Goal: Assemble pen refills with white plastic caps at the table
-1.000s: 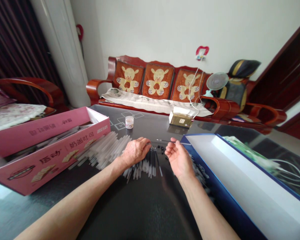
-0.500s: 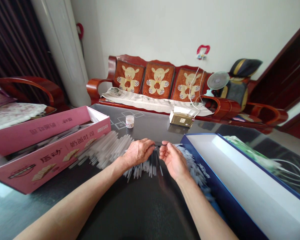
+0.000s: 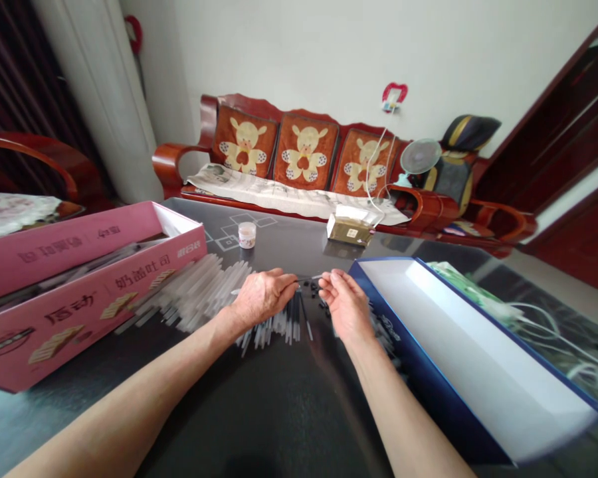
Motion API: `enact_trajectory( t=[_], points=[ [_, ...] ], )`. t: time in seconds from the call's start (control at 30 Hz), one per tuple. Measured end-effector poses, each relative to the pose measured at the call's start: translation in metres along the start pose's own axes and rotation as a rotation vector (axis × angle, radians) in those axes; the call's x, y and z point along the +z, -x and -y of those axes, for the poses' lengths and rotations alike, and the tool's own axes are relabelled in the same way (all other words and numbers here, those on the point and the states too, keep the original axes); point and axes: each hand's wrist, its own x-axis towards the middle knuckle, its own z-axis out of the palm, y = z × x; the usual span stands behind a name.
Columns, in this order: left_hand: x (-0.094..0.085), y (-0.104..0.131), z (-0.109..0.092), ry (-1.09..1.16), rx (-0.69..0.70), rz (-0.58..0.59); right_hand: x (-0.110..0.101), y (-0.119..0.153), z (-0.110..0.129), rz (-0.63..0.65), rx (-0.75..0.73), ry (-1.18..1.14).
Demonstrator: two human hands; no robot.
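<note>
My left hand (image 3: 266, 292) pinches the end of a thin dark stick (image 3: 306, 278) above the table's middle. At the stick's other end, the fingertips of my right hand (image 3: 343, 302) are closed on a small translucent piece. Many translucent tubes (image 3: 209, 289) lie in a fanned pile left of my left hand. Thin dark sticks with translucent sleeves (image 3: 279, 325) are spread below my left hand. Small black pieces (image 3: 313, 290) lie between the hands. More translucent pieces (image 3: 386, 338) are partly hidden behind my right forearm.
A pink box (image 3: 129, 282) holding long translucent items stands at the left. On the right is a long blue box (image 3: 428, 362) with a white inside. A small jar (image 3: 247, 235) and a tissue box (image 3: 350, 230) stand farther back, before a wooden sofa (image 3: 169, 169).
The view has shifted, so most things appear farther left. My right hand now has a translucent piece at the stick's end, and the black pieces between the hands show more clearly.
</note>
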Motion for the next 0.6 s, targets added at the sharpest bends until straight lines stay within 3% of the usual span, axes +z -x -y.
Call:
enact_trajectory(
  t=[0.17, 0.23, 0.4, 0.5, 0.6],
  points=[
    [0.005, 0.000, -0.001, 0.052, 0.117, 0.001, 0.000, 0.002, -0.007, 0.036, -0.055, 0.248],
    [0.006, 0.000, -0.001, 0.066, 0.152, 0.002, -0.002, 0.003, -0.006, 0.098, -0.136, 0.532],
    [0.008, 0.000, 0.001, 0.050, 0.113, -0.028, -0.015, 0.005, 0.003, 0.175, -0.507, 1.452],
    [0.009, 0.001, 0.002, 0.036, 0.086, -0.020, -0.021, 0.007, 0.002, 0.213, -0.520, 1.805],
    [0.011, 0.002, 0.003, 0.031, 0.091, -0.001, -0.022, 0.008, -0.004, 0.239, -0.516, 1.958]
  ],
)
